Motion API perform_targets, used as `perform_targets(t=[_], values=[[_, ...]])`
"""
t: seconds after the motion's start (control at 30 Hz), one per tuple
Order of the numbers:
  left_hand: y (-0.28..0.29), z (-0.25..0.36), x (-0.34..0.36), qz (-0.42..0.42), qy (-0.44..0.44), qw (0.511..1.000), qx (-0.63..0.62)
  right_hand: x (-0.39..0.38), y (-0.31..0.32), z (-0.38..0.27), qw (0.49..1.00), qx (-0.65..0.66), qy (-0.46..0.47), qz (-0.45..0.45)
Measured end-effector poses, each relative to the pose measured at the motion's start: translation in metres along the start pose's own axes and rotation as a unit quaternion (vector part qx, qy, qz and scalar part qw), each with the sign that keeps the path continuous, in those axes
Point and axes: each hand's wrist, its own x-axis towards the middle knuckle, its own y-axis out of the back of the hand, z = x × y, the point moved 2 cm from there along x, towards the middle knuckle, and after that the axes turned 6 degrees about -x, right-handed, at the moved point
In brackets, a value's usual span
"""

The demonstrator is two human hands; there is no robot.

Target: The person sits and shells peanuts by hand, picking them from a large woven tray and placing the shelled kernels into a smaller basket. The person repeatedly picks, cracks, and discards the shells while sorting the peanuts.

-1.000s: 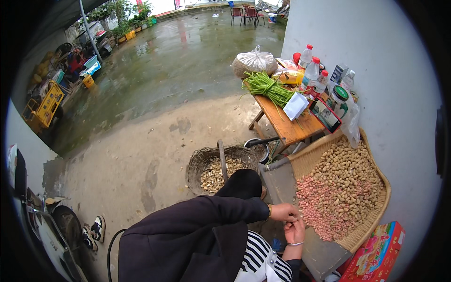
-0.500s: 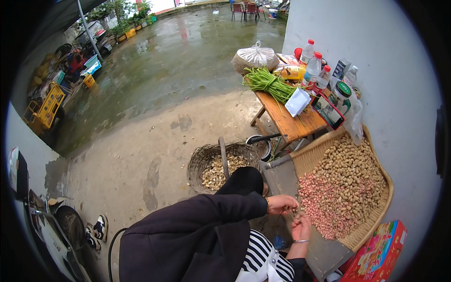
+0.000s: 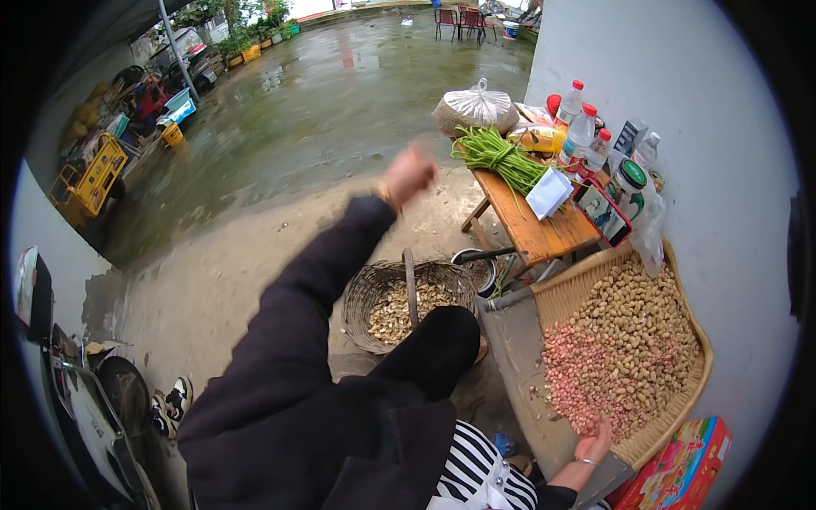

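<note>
My left hand [image 3: 410, 174] is raised out over the wet ground, left of the wooden table, on an outstretched arm. Motion smears its fingers, so whether it holds anything does not show. My right hand [image 3: 595, 440], with a bangle at the wrist, rests at the near edge of the pink shelled peanuts [image 3: 568, 378], its fingers apart. Those kernels lie beside unshelled peanuts [image 3: 639, 310] in a wide woven tray [image 3: 557, 308]. A handled wicker basket [image 3: 355, 319] by my knee holds empty peanut shells [image 3: 399, 313].
The wooden table [image 3: 552, 238] carries green beans [image 3: 501, 157], bottles [image 3: 580, 132], a jar [image 3: 627, 183] and a red-edged phone [image 3: 602, 212]. A small bucket [image 3: 478, 270] stands beneath its edge. A red box [image 3: 680, 467] sits beside the tray. A parked scooter [image 3: 89, 408] is at left.
My left hand has swung from beside my right hand up and left, away from the tray. My right hand has moved right and down onto the edge of the pink kernels.
</note>
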Motion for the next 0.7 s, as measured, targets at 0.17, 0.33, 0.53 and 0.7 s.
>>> perform_targets(t=[0.17,0.33,0.53,0.7], values=[[0.043,0.135,0.093,0.070,-0.040,0.992,0.100,-0.018,0.002,0.001,0.999,0.015,-0.014,0.033],[0.027,0.159,0.096,0.098,-0.037,0.987,0.120,-0.030,0.006,0.008,1.000,-0.009,-0.020,0.016],[0.039,0.155,0.102,0.098,-0.034,0.980,0.170,-0.042,0.017,0.006,0.998,-0.027,-0.031,0.051],[0.031,0.145,0.107,0.076,-0.032,0.987,0.141,-0.049,0.018,0.016,0.998,0.001,-0.048,0.051]])
